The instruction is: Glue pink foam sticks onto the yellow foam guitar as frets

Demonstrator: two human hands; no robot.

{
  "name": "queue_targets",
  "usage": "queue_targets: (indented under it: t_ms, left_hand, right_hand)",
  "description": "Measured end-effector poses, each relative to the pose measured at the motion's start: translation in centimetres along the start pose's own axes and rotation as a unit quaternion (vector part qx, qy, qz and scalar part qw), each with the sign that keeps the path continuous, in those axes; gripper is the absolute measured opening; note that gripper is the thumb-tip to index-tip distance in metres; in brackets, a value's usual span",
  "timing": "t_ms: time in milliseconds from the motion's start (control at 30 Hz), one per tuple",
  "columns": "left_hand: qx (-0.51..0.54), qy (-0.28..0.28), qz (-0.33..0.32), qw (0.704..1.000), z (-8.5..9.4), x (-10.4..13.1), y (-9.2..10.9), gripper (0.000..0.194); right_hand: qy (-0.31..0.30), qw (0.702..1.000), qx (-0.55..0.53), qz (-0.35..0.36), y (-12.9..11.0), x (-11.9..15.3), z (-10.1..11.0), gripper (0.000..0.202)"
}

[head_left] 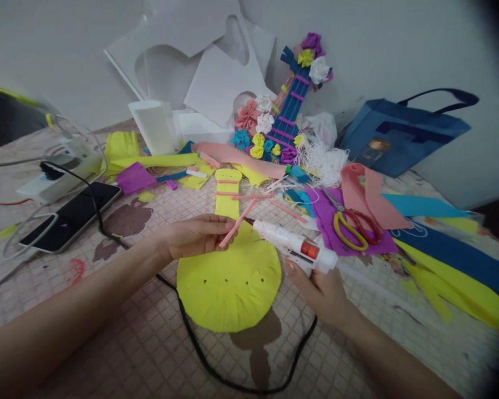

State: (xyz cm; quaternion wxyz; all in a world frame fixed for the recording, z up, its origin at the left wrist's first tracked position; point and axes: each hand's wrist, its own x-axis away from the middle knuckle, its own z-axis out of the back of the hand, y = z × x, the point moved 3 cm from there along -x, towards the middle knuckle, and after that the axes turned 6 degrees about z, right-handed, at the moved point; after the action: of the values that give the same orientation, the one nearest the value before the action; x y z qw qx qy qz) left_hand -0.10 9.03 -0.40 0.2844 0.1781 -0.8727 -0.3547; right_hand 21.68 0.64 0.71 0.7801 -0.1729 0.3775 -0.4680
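Evidently the two hands work as a pair over the middle of the table. Left hand (203, 235): thumb and fingertips pinched narrow on a thin pink strip (238, 224), gripped toward its lower end, the rest slanting up and away; probably held so to leave the upper length bare and the fingers clear of heat. Right hand (326, 293): fingers wrapped about the handle of a white glue gun (293, 244), nozzle aimed left at the strip; whether the tip touches it, cannot tell. Black cord (191, 332) loops round the near side of the work, likely slack left so the gun can swing freely; it seems to run to the power strip (62, 180) at far left. Scissors (343, 210) lie on purple paper to the right, presumably parked within reach. Blue flowered guitar (291, 113) leans at the wall, perhaps as a pattern. Yellow guitar-shaped piece (228, 305) lies flat on the table directly below both hands, neck pointing away from the person. Its look: bright yellow covering, wrinkled over the rounded body, edge slightly uneven; a row of four small dark holes across the body, smaller ones at the head. Two pink bars sit across the neck near the top; a longer loose-looking strip reaches past the neck's right edge.
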Motion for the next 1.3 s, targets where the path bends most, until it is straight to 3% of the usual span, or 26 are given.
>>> queue_targets:
  t_ms: [533,800,1300]
  left_hand:
    - [0.015,-0.005,-0.001,1.000,0.5,-0.3,-0.1,0.009]
    - [0.000,-0.017,-0.012,1.000,0.4,-0.2,-0.2,0.013]
    - [-0.001,-0.001,-0.010,1.000,0.3,-0.1,0.0,0.010]
  right_hand:
    - [-0.113,0.992,-0.052,0.014,-1.6,0.2,-0.9,0.008]
    - [-0.108,0.990,-0.061,0.074,-2.9,-0.4,-0.8,0.015]
    - [-0.080,0.995,-0.042,0.050,-2.2,-0.3,-0.8,0.014]
